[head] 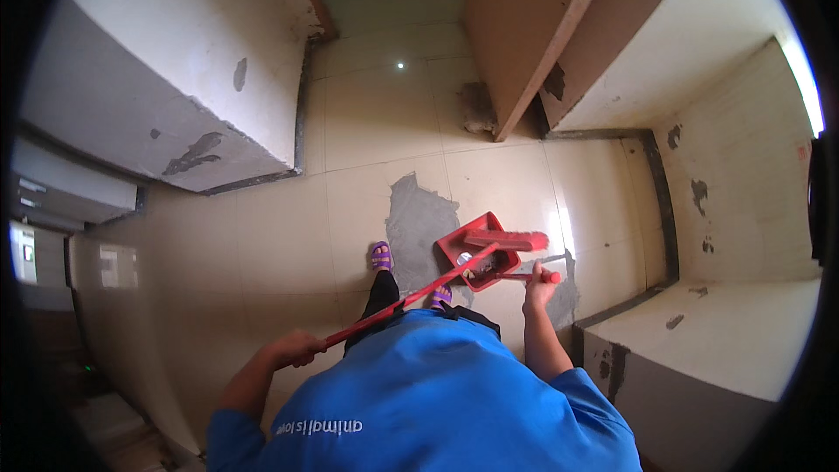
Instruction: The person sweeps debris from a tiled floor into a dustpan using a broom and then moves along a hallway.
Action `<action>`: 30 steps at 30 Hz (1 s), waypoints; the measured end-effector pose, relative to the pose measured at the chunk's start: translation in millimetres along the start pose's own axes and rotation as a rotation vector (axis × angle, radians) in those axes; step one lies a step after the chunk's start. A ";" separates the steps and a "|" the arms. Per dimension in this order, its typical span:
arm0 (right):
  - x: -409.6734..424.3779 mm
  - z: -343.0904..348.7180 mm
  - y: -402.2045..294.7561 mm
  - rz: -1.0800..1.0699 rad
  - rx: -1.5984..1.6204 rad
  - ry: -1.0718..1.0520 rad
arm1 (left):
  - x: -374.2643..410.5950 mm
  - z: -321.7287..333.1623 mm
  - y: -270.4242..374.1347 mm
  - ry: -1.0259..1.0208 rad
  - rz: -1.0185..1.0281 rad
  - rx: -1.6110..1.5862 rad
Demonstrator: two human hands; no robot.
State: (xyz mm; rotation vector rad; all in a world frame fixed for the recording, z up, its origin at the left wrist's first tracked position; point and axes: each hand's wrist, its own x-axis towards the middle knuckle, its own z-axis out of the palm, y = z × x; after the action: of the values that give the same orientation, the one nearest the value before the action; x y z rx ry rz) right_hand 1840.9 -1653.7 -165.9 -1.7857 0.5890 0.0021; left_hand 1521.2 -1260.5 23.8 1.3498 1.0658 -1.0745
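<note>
My left hand (298, 349) grips the end of the red handle of a broom (423, 292), which slants across in front of my blue shirt. The broom's red head (508, 240) lies over a red dustpan (452, 248), its bristles reaching past the pan's right edge. My right hand (540, 285) is closed around the dustpan's red handle (554, 277), near its end. Some debris and a small whitish round thing (464, 258) are in the dustpan. Whether the pan touches the floor, I cannot tell.
Grey patches (419, 223) mark the tiled floor (282, 229). A wall corner (295, 167) juts in at the left. Ahead on the right stands an open wooden door (511, 33) with a dark block (479, 108) beside it. My feet wear purple sandals (381, 255). Walls (721, 210) close the right side.
</note>
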 end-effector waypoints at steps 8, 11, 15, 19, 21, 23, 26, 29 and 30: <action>-8.1 -1.1 -7.8 0.101 0.050 -0.010 | -8.8 11.3 -14.4 0.080 0.183 -0.061; -34.9 16.5 -54.9 0.133 0.039 -0.007 | 14.0 0.4 -25.7 0.169 0.178 -0.125; -42.9 34.9 -83.1 0.173 0.128 -0.002 | 42.2 -30.5 -18.3 0.326 0.231 -0.183; -57.7 65.1 -112.7 0.189 0.111 0.061 | 69.8 -78.4 -9.5 0.483 0.277 -0.179; -65.9 78.7 -129.2 0.156 0.109 0.049 | 102.3 -106.4 -17.2 0.529 0.270 -0.237; -73.2 90.2 -143.0 0.128 0.103 0.043 | 115.1 -129.6 -14.2 0.568 0.277 -0.270; -71.7 104.0 -151.9 0.122 0.207 -0.021 | 114.6 -162.2 -1.8 0.611 0.316 -0.278; -81.5 132.6 -169.9 0.111 0.235 0.003 | 120.2 -188.5 -3.4 0.626 0.345 -0.307; -84.3 142.4 -177.1 0.110 0.227 0.007 | 122.8 -196.3 -5.3 0.622 0.352 -0.332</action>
State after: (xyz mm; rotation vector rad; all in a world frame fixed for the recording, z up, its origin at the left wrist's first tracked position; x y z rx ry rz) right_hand 1878.6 -1460.9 -23.9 -1.5325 0.6650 0.0037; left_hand 1547.5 -1060.7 -90.3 1.5552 1.3126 -0.1950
